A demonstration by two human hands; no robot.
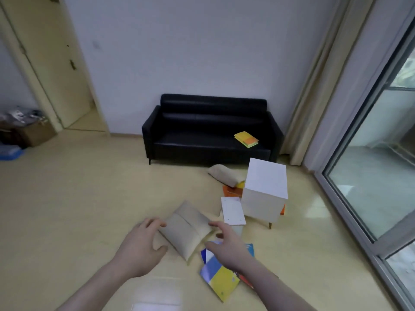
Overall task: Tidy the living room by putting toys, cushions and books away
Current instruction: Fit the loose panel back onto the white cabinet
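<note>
A beige cushion (pixel 187 230) lies on the floor in front of me. My left hand (pixel 143 245) touches its left edge with fingers spread and thumb near the lower corner. My right hand (pixel 226 243) hovers at its right edge, fingers apart. A second beige cushion (pixel 223 176) lies near the black sofa (pixel 202 131). Colourful books (pixel 221 279) lie on the floor under my right wrist. A white book (pixel 233 211) leans beside the white cabinet (pixel 266 189). A yellow-orange book (pixel 246 139) rests on the sofa seat.
An orange book (pixel 231 190) lies between the far cushion and the cabinet. A glass sliding door (pixel 381 153) runs along the right. A cardboard box (pixel 37 132) and clutter sit at the far left by an open doorway (pixel 67 86).
</note>
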